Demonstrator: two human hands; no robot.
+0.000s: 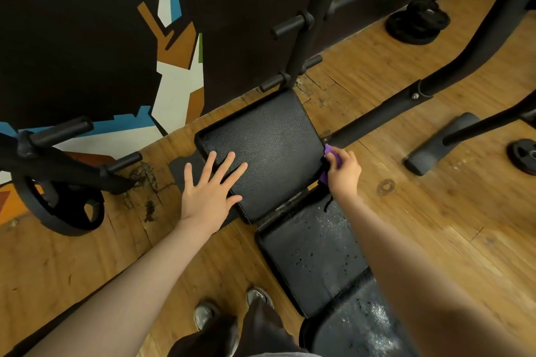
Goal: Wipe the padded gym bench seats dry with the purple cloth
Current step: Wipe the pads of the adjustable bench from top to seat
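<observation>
Left hand [209,188] lies flat, fingers spread, on the far seat pad [261,151]; right hand [343,171] clamps the purple cloth [330,153] at its right edge.

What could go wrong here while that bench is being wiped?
The cloth is bunched small in the right hand at the far pad's edge, so it may miss patches. The near pads still carry droplets. The left hand rests flat on the pad and might slip if it is damp.
</observation>
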